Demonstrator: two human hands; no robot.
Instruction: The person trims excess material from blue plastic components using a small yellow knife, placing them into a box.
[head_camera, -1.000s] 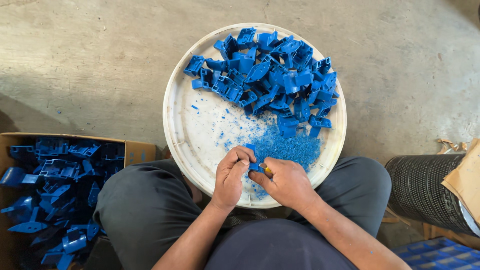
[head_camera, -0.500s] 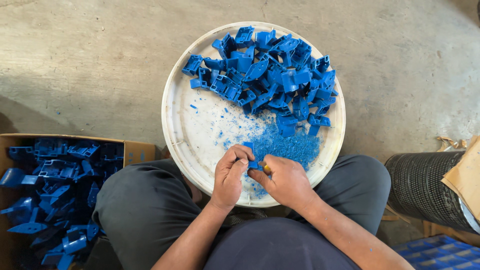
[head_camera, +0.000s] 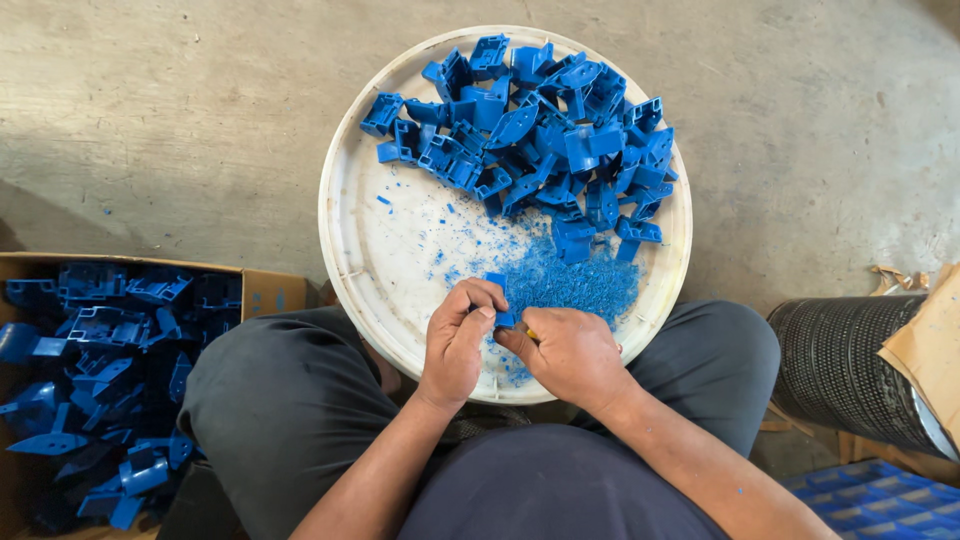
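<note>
A round white tray (head_camera: 360, 250) rests on my knees. A heap of blue plastic parts (head_camera: 545, 140) fills its far half, and blue shavings (head_camera: 570, 285) lie near its front. My left hand (head_camera: 458, 345) pinches a small blue plastic part (head_camera: 499, 300) over the tray's near edge. My right hand (head_camera: 568, 352) is closed against the same part from the right, with a small yellowish tool tip (head_camera: 531, 336) barely showing at its fingers.
A cardboard box (head_camera: 265, 290) full of blue plastic parts sits at my left on the concrete floor. A black mesh cylinder (head_camera: 850, 365) and brown cardboard (head_camera: 925, 345) stand at right. A blue crate (head_camera: 880, 500) shows at bottom right.
Both hands stay together at the tray's near edge with only slight finger shifts on the small part. The tray and heap have not moved.
</note>
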